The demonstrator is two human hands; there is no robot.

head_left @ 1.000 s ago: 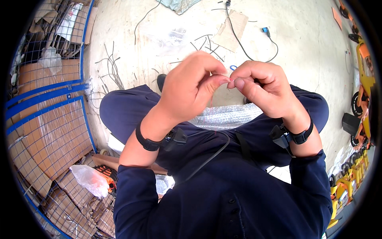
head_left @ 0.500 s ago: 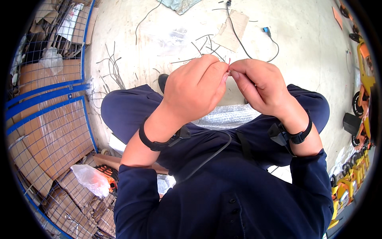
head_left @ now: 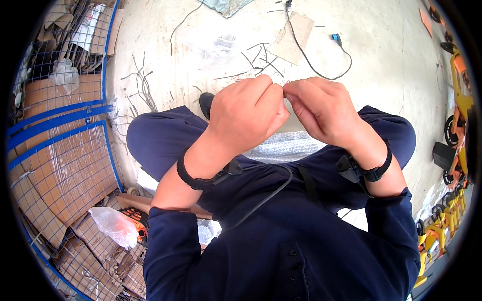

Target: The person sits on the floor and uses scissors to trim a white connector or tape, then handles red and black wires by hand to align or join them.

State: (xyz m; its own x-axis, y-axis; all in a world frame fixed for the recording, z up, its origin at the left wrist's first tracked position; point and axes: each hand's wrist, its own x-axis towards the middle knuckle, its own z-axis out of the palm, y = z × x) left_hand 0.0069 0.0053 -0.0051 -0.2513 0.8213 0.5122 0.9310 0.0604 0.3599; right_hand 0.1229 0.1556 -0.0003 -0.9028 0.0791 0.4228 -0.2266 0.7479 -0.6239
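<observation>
Left hand (head_left: pixel 247 111): nearer the body than the cardboard sheet (head_left: pixel 292 40), to its left; fingers curled in, grip closed. Right hand (head_left: pixel 329 113): nearer the body than the sheet, to its right; thumb and forefinger drawn together, tips meeting the left hand's. Workpiece: at the meeting fingertips, on the near side of the sheet; hidden, so its kind and which grip has hold of it cannot be told.

Wrist straps (head_left: pixel 381 171): black, one per arm, farther toward the body from the sheet.

Silvery wrap (head_left: pixel 286 146): nearer the body than the sheet, between the knees. Cut wires (head_left: pixel 248 60): dark, loose on the floor, just left of the sheet. Cable (head_left: pixel 304 56): black, lying across the sheet, curving to a blue plug (head_left: pixel 336 37) at its right. Mesh cage (head_left: pixel 104 75): blue, cardboard inside, well left of the sheet.
</observation>
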